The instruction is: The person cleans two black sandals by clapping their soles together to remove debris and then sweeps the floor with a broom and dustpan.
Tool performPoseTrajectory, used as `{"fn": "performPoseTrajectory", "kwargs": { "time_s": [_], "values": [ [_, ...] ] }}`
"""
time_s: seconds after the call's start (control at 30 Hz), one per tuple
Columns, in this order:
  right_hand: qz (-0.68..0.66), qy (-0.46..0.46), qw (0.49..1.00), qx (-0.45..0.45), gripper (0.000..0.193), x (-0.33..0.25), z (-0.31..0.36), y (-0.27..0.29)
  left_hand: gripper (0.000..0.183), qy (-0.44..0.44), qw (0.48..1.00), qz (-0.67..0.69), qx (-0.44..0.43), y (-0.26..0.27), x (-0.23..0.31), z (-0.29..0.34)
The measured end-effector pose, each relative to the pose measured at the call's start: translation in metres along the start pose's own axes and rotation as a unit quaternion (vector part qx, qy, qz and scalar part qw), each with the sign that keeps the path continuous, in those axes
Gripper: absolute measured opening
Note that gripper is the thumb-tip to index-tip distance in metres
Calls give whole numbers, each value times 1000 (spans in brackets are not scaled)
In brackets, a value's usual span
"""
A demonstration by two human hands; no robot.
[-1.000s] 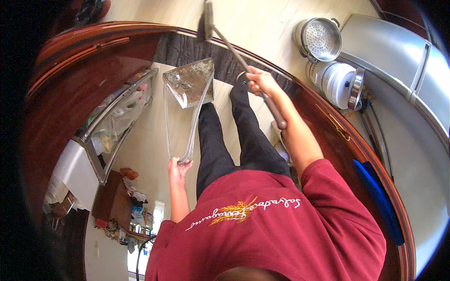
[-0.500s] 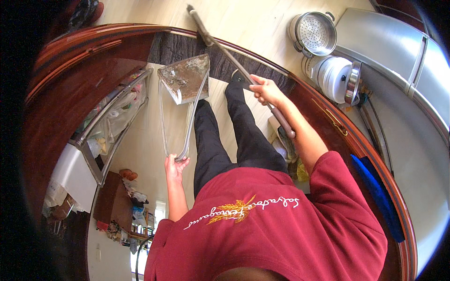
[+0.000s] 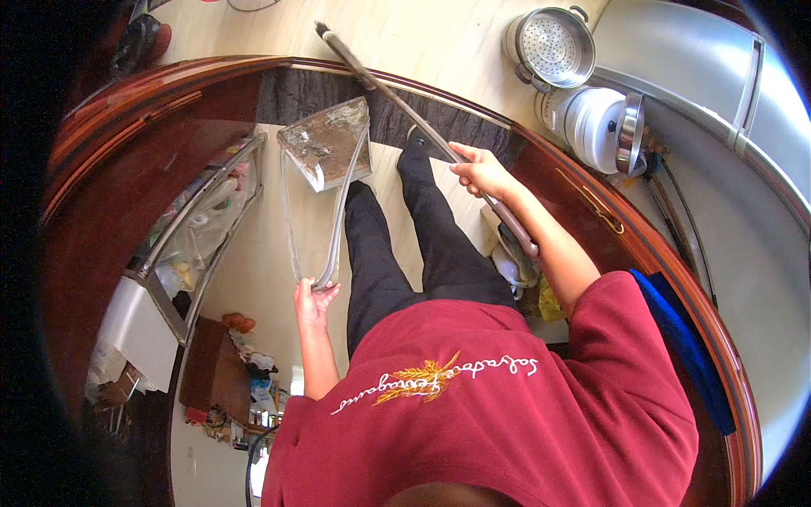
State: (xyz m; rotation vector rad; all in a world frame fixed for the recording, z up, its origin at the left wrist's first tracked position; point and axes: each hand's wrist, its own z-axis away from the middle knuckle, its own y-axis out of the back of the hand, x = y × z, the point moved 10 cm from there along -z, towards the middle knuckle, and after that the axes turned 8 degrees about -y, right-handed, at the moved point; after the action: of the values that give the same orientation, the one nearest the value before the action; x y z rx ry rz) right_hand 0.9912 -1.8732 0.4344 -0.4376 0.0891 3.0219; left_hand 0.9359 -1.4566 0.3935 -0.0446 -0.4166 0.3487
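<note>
My left hand (image 3: 312,304) is closed round the end of the long, thin metal loop handle of a dustpan (image 3: 328,145). The pan is square and metal, its inside brown and stained, and it hangs low in front of my left foot. In my right hand (image 3: 483,173) is the long grey-brown stick of a broom (image 3: 410,114), gripped partway up with its upper end lying along my forearm. The broom slants forward and left past the pan, over the dark threshold, and its dark narrow end points at the pale floor beyond.
A dark stone threshold (image 3: 393,122) crosses the doorway between reddish-brown door frames. Beyond on the right are a steamer pot (image 3: 553,49), a white bucket (image 3: 589,131) and a silver fridge (image 3: 676,63). To the left stands a metal rack (image 3: 207,211) full of plastic bags.
The broom's far end has shifted slightly left and down in the picture. The whole view has tilted a little; both hands keep their holds.
</note>
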Motion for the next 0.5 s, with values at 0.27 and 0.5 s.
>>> {"fn": "performPoseTrajectory", "kwargs": {
  "time_s": [0.27,0.5],
  "values": [
    [14,48,999,10,58,-17,42,-13,18,-3,1000,-26,15,0,-4,0],
    [88,27,996,11,56,-15,1,-19,19,-3,998,-62,7,-11,10,4]
  ]
}}
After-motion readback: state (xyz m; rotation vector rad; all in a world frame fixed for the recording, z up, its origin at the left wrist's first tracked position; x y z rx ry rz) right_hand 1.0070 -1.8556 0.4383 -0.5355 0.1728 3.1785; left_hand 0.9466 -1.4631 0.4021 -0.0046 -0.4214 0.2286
